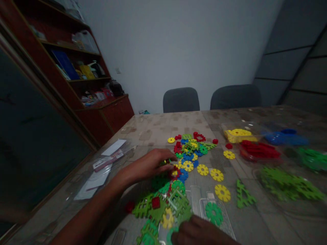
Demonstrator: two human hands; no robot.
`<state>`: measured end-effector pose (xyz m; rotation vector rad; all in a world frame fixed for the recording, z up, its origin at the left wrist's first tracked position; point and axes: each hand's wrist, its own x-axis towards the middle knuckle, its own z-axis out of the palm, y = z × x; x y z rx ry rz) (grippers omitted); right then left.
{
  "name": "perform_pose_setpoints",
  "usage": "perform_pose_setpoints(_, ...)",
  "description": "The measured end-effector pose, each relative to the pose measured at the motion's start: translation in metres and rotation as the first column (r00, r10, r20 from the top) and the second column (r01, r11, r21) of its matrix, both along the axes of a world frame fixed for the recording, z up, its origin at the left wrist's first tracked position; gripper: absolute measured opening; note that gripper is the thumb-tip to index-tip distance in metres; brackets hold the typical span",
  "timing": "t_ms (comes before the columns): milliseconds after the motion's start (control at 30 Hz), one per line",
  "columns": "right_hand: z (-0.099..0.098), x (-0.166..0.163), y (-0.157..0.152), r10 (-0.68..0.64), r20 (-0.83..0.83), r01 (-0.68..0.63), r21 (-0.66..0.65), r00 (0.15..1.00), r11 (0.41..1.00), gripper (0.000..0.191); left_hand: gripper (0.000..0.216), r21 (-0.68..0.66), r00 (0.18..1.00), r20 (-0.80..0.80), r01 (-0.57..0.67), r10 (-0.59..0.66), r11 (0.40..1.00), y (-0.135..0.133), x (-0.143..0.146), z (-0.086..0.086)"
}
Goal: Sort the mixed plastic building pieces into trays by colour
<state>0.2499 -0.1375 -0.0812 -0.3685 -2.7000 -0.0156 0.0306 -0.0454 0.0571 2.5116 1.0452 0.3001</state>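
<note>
My left hand [155, 161] reaches over the left side of a heap of plastic building pieces. Its thumb and fingers are apart, with small yellow and green bits showing between them. Near its fingertips lie a red ring-shaped piece [175, 173], a blue notched disc [183, 175] and a yellow notched disc [188, 166]. My right hand [198, 233] is at the bottom edge, dark and blurred, its fingers curled beside a green disc [171, 235]; whatever they grip is hidden. Just beyond it are a light-green square lattice piece [178, 200] and a yellow disc [167, 217].
On the right stand clear trays of yellow pieces [238, 133], red pieces [259, 149], blue pieces [284, 137] and green pieces [314, 158]. A light-green triangle [244, 195] and several loose discs lie between. Papers in plastic [98, 173] are at left; two chairs [181, 99] stand behind the table.
</note>
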Motion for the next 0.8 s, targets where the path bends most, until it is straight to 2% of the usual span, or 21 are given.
perform_pose_setpoints(33,0.008,0.001,0.008,-0.025,-0.012,0.026,0.065,1.000,0.998,0.011,0.017,0.001,1.000,-0.002,0.006,-0.006,1.000,-0.001,0.001,0.000)
perform_pose_setpoints(133,0.038,0.011,0.023,-0.083,-0.011,0.083,0.068,0.997,0.994,0.017,0.017,-0.001,1.000,-0.011,0.019,-0.019,1.000,-0.003,0.003,0.004)
perform_pose_setpoints(300,0.086,0.032,0.037,-0.094,0.029,0.098,-0.173,0.995,0.980,0.011,0.019,0.054,0.998,0.008,0.054,-0.055,0.997,-0.001,0.004,0.016)
perform_pose_setpoints(433,0.105,0.044,0.034,-0.187,0.188,0.238,-0.304,0.964,0.923,0.015,0.014,0.084,0.997,-0.014,0.071,-0.070,0.994,-0.003,0.006,0.019)
perform_pose_setpoints(500,0.106,0.051,0.026,-0.181,0.219,0.251,-0.355,0.959,0.901,0.011,0.013,0.084,0.998,-0.028,0.057,-0.055,0.995,-0.008,0.007,0.011)
perform_pose_setpoints(567,0.100,0.057,0.017,-0.165,0.177,0.224,-0.397,0.970,0.890,0.004,0.015,0.106,1.000,0.022,0.019,-0.022,0.994,-0.017,0.006,-0.004)
perform_pose_setpoints(633,0.088,0.061,0.012,-0.175,0.147,0.222,-0.425,0.974,0.878,0.015,0.016,0.145,0.991,0.130,-0.035,0.016,0.989,-0.027,0.004,-0.022)
perform_pose_setpoints(700,0.074,0.060,0.011,-0.214,0.160,0.263,-0.442,0.964,0.858,0.015,0.016,0.168,0.977,0.210,-0.061,0.024,0.984,-0.036,0.002,-0.041)
perform_pose_setpoints(800,0.063,0.055,0.013,-0.258,0.206,0.326,-0.455,0.944,0.829,0.018,0.016,0.167,0.970,0.243,-0.059,0.016,0.984,-0.043,0.001,-0.059)
